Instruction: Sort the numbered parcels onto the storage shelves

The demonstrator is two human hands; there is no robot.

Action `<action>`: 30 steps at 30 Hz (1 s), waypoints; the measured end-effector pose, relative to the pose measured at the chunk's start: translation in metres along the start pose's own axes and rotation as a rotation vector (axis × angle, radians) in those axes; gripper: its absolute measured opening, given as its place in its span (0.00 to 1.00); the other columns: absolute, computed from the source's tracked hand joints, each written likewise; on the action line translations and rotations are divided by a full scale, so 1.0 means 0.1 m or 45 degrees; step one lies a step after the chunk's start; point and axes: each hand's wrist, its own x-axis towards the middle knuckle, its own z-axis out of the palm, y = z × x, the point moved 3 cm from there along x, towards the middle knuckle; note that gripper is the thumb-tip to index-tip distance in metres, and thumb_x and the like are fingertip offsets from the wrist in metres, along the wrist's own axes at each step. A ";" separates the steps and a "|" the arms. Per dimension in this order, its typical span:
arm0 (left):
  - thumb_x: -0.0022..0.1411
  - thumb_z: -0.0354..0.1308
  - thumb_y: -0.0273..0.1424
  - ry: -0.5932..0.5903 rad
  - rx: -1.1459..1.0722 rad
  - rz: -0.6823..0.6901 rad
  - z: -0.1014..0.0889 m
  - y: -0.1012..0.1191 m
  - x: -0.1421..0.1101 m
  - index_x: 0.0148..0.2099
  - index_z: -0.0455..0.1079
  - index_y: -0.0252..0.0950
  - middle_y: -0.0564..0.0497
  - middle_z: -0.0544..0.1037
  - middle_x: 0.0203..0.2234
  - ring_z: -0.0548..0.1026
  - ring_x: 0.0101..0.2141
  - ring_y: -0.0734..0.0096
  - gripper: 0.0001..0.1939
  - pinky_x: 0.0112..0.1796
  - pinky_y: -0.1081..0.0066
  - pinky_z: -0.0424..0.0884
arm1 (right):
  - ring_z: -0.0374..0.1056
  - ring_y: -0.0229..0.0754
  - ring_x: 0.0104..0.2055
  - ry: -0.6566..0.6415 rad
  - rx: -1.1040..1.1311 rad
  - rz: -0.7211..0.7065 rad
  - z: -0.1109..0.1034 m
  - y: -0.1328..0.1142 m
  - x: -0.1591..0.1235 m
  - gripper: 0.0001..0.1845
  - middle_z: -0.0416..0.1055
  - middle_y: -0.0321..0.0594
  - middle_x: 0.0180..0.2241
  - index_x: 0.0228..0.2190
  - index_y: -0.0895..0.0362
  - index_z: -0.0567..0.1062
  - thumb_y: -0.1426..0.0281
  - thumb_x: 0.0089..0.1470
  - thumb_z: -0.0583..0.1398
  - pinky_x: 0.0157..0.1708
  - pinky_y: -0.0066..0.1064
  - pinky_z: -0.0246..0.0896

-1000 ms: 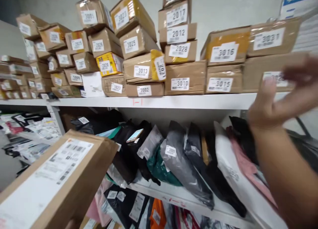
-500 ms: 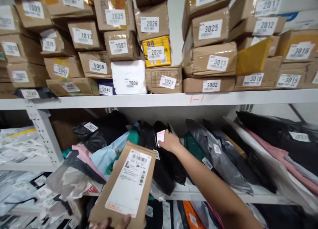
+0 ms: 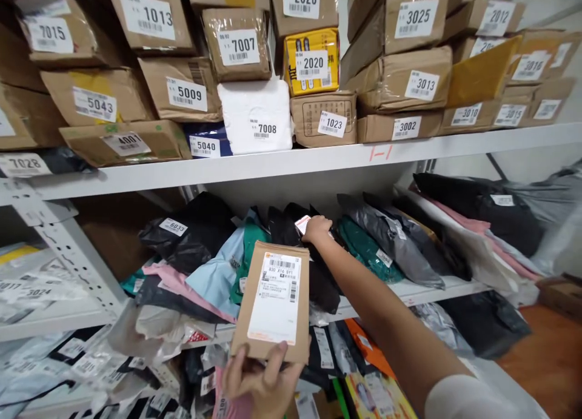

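Note:
My left hand (image 3: 264, 376) grips the lower end of a flat brown cardboard box (image 3: 243, 331), which is tilted up with its white shipping label (image 3: 275, 298) facing me. Beyond the box, my right hand (image 3: 317, 226) reaches onto the middle shelf. Its fingers are closed at the upper edge of a black plastic mailer bag (image 3: 325, 285) that has a white and red label (image 3: 302, 224). Part of this bag is hidden by the box and my arm. Close by on the right lies a green bag (image 3: 364, 249), with a grey bag (image 3: 384, 240) past it.
Numbered cartons are stacked along the upper white shelf (image 3: 318, 159), among them a white parcel (image 3: 254, 116) and a yellow parcel (image 3: 311, 61). A black bag (image 3: 195, 231) and a light blue bag (image 3: 218, 267) lie left of the hands. More packages fill the lower shelf.
The view has moved closer and turned a little. The cardboard box now stands more upright and further right, with more of my left hand showing. My right hand stays at the black bag's label.

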 end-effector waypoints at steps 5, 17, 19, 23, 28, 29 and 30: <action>0.30 0.77 0.34 0.125 0.027 0.121 -0.08 0.12 0.25 0.37 0.61 0.45 0.46 0.56 0.43 0.55 0.47 0.55 0.33 0.46 0.57 0.56 | 0.61 0.62 0.57 0.123 0.189 -0.001 -0.04 0.05 -0.14 0.45 0.62 0.62 0.54 0.51 0.66 0.68 0.67 0.30 0.74 0.53 0.50 0.59; 0.28 0.77 0.40 0.217 0.133 0.145 0.02 0.13 0.22 0.35 0.60 0.43 0.50 0.59 0.36 0.57 0.41 0.60 0.34 0.43 0.60 0.57 | 0.71 0.45 0.35 0.170 1.554 -0.126 -0.05 0.98 -1.43 0.34 0.72 0.42 0.38 0.44 0.56 0.63 0.52 0.40 0.67 0.27 0.32 0.66; 0.28 0.77 0.41 0.214 0.152 0.199 0.04 0.13 0.21 0.35 0.61 0.43 0.51 0.59 0.34 0.57 0.38 0.62 0.33 0.42 0.61 0.57 | 0.68 0.42 0.30 0.036 1.953 -0.051 0.15 1.06 -1.72 0.35 0.71 0.37 0.32 0.41 0.55 0.65 0.54 0.35 0.71 0.25 0.30 0.63; 0.27 0.77 0.38 0.212 0.090 0.203 0.08 0.03 0.04 0.34 0.63 0.44 0.51 0.60 0.33 0.58 0.38 0.60 0.32 0.46 0.57 0.57 | 0.62 0.35 0.23 -0.186 2.323 -0.004 0.40 1.17 -2.18 0.35 0.69 0.34 0.28 0.40 0.55 0.68 0.57 0.32 0.74 0.20 0.27 0.56; 0.27 0.76 0.38 0.111 0.021 0.134 0.12 -0.12 -0.14 0.33 0.64 0.46 0.49 0.59 0.38 0.59 0.40 0.56 0.30 0.47 0.51 0.58 | 0.74 0.48 0.35 -0.419 2.686 -0.015 0.55 1.25 -2.56 0.45 0.75 0.47 0.44 0.51 0.52 0.66 0.49 0.34 0.72 0.34 0.38 0.69; 0.27 0.76 0.39 0.138 0.073 0.166 0.12 -0.12 -0.14 0.34 0.64 0.46 0.48 0.60 0.38 0.60 0.40 0.56 0.31 0.45 0.51 0.59 | 0.75 0.51 0.39 -0.449 2.744 -0.002 0.57 1.26 -2.61 0.45 0.75 0.47 0.46 0.53 0.52 0.66 0.48 0.36 0.71 0.39 0.41 0.70; 0.27 0.76 0.40 0.180 0.117 0.209 0.12 -0.11 -0.14 0.34 0.64 0.46 0.48 0.61 0.37 0.61 0.39 0.56 0.31 0.44 0.52 0.61 | 0.74 0.53 0.43 -0.505 2.796 0.002 0.58 1.25 -2.66 0.43 0.74 0.48 0.48 0.54 0.51 0.65 0.48 0.39 0.69 0.42 0.43 0.69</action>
